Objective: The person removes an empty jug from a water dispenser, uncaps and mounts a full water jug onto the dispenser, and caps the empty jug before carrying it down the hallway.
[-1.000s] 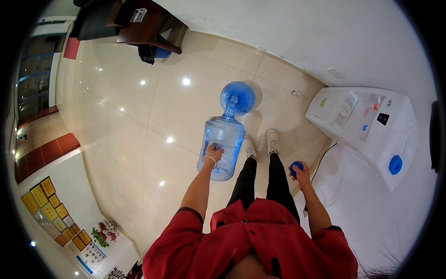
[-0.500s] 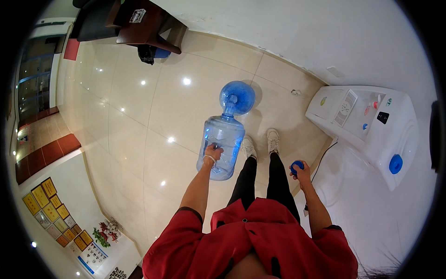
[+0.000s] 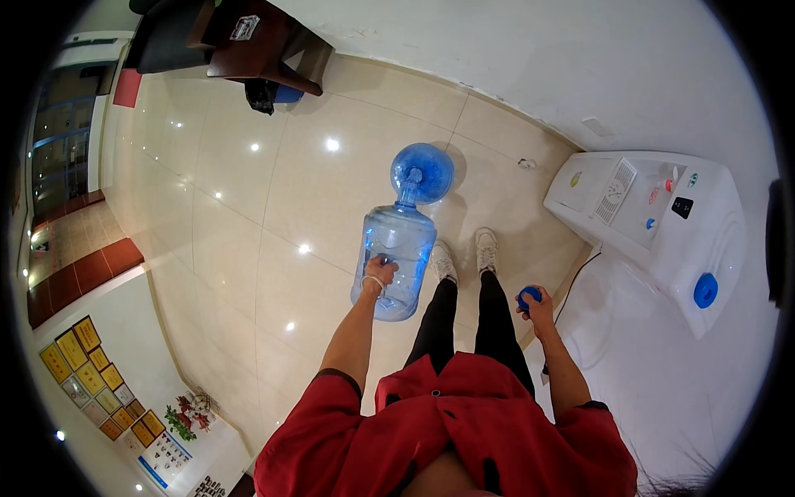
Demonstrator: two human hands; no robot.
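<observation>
My left hand (image 3: 380, 271) is closed around the built-in handle of a clear blue water jug (image 3: 398, 240), held tilted with its neck pointing away from me. Beyond its neck a second, rounder-looking blue water jug (image 3: 432, 161) stands on the floor, and in this view the neck overlaps it. I cannot tell whether the two touch. At my right side, my right hand (image 3: 538, 311) grips a round blue bottle cap (image 3: 528, 297) in its fingers.
A white water dispenser (image 3: 720, 211) with a blue round top opening (image 3: 705, 291) stands against the wall at the right. My shoes (image 3: 487, 250) are just right of the held jug. A dark wooden table (image 3: 257, 50) and a black bag (image 3: 260, 97) are at the far left.
</observation>
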